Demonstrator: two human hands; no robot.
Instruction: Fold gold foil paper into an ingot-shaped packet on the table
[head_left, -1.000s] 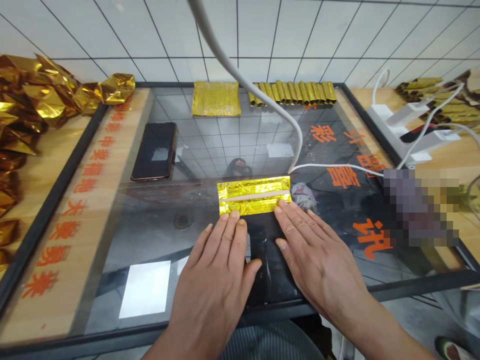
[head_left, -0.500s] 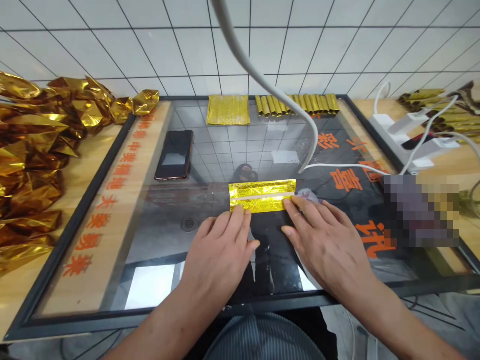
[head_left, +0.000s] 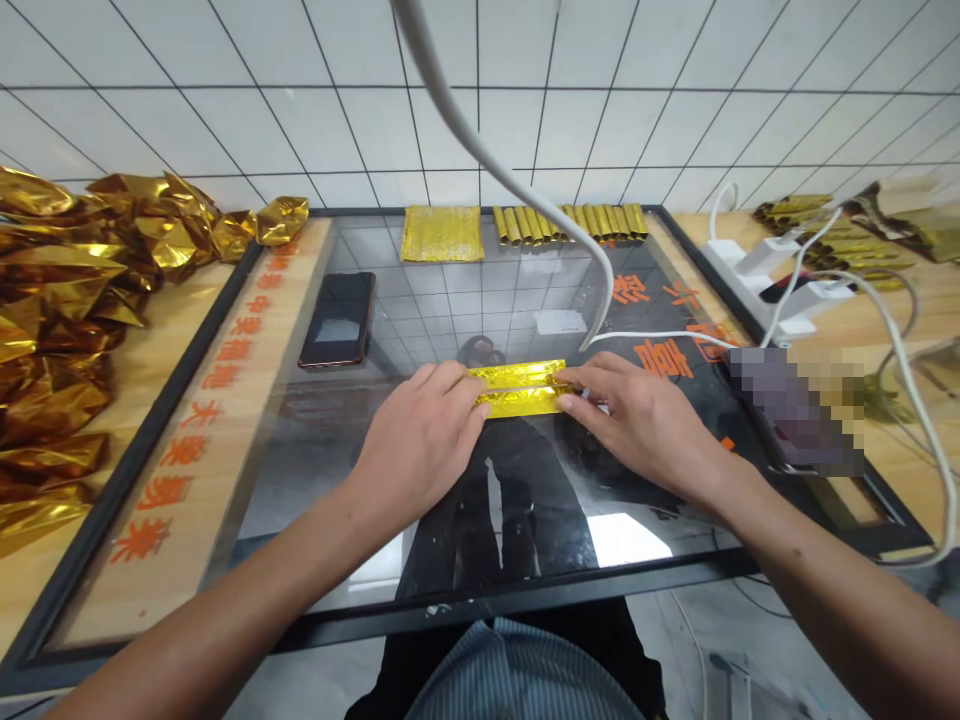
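Note:
A strip of gold foil paper [head_left: 521,390] with folded long edges lies on the glass tabletop [head_left: 315,470] in front of me. My left hand [head_left: 427,425] grips its left end between thumb and fingers. At the opposite end, my right hand [head_left: 637,405] pinches the foil, thumb below and fingertips above. A crease runs lengthwise along the middle, where the two folded sides meet. Both hands partly cover the ends of the foil.
Behind stand a flat gold stack [head_left: 442,235] and a row of rolled gold tubes [head_left: 570,222]. A phone [head_left: 337,320] lies left. Folded gold foil shapes [head_left: 67,330] heap at far left. Right are a power strip [head_left: 731,265] and white cables; a thick grey cable [head_left: 510,175] hangs overhead.
My hands have moved from the foil's near edge to its two ends and now pinch them. The pale strip along its middle has narrowed as the sides came together. The view shifted slightly.

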